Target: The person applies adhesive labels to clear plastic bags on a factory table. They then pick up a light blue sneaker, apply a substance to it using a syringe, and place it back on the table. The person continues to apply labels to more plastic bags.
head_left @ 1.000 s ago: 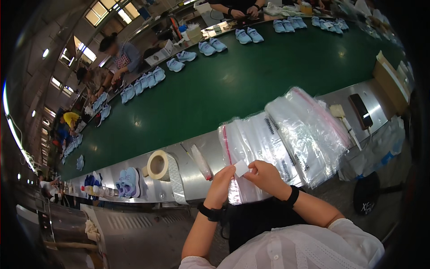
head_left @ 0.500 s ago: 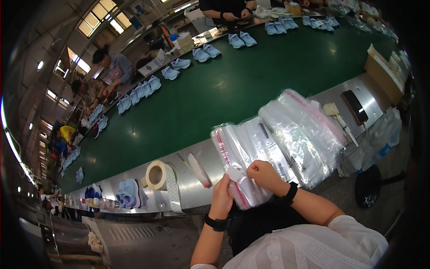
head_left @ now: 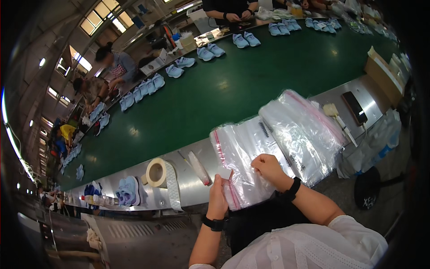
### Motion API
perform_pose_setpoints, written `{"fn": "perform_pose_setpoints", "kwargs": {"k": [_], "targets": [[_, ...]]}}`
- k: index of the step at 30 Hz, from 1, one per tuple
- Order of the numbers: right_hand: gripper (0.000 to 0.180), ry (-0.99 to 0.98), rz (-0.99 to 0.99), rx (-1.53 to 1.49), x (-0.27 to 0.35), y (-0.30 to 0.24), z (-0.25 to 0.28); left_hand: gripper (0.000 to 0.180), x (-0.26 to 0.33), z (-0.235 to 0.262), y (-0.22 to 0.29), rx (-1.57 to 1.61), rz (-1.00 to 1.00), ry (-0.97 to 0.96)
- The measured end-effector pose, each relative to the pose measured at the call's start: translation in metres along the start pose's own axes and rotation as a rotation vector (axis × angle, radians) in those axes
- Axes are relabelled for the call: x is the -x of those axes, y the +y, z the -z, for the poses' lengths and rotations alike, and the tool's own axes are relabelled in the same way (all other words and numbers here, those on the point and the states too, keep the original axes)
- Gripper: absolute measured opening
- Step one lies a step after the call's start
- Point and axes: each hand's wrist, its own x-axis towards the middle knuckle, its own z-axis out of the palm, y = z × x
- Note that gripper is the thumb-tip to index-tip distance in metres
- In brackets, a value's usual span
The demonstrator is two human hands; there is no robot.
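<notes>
My left hand (head_left: 218, 197) is closed on a small white slip (head_left: 225, 173), held at the fingertips beside the red-striped edge of a stack of clear plastic bags (head_left: 242, 148). Over the same bags is my right hand (head_left: 269, 168), its fingers curled into a pinch; whether anything sits between them is too small to tell. A second pile of clear bags (head_left: 302, 132), with a pink edge, overlaps the first on the right. Left of the bags, a narrow clear plastic packet (head_left: 198, 168) with a red end lies on the metal ledge (head_left: 192, 197).
A tape roll (head_left: 156, 173) with a trailing strip, light-blue shoes (head_left: 128, 192) and bottles (head_left: 105, 201) stand left on the ledge. A phone (head_left: 354, 108), brush (head_left: 339, 120) and cardboard box (head_left: 384, 71) are right. Beyond runs a green belt (head_left: 201, 103) lined with shoes; several people work across it.
My hands have drawn apart: the left slid left with the white slip, the right moved slightly up and right. The bag's near edge lies flatter. Shoes on the belt have shifted slightly right.
</notes>
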Motion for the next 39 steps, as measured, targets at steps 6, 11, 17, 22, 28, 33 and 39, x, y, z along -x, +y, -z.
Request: {"fn": "perform_pose_setpoints", "kwargs": {"k": [6, 11, 17, 22, 28, 33, 39], "targets": [[0.014, -0.057, 0.095, 0.178, 0.002, 0.005, -0.007, 0.041, 0.006, -0.011, 0.047, -0.381, -0.340, 0.014], [0.013, -0.074, 0.088, 0.129, 0.008, -0.002, -0.007, 0.055, -0.055, -0.036, 0.021, 0.530, 0.159, -0.687], [0.012, 0.068, 0.108, -0.028, 0.025, -0.033, 0.026, 0.039, -0.069, -0.021, -0.010, 0.403, 0.328, -0.460], [0.011, -0.040, 0.364, 0.030, 0.024, -0.050, 0.038, 0.035, -0.071, -0.085, 0.018, -0.723, 0.235, -0.273], [0.058, -0.206, 0.493, 0.319, 0.045, -0.033, 0.024, 0.041, -0.083, -0.055, -0.006, 0.175, 0.552, -0.504], [0.061, -0.236, 0.820, 0.980, 0.071, -0.018, 0.019, 0.053, -0.015, -0.027, 0.034, 0.000, 0.549, -0.472], [0.025, 0.004, 0.802, 0.887, 0.052, -0.008, 0.017, 0.045, 0.059, 0.053, 0.037, 0.085, 0.218, -0.184]]}}
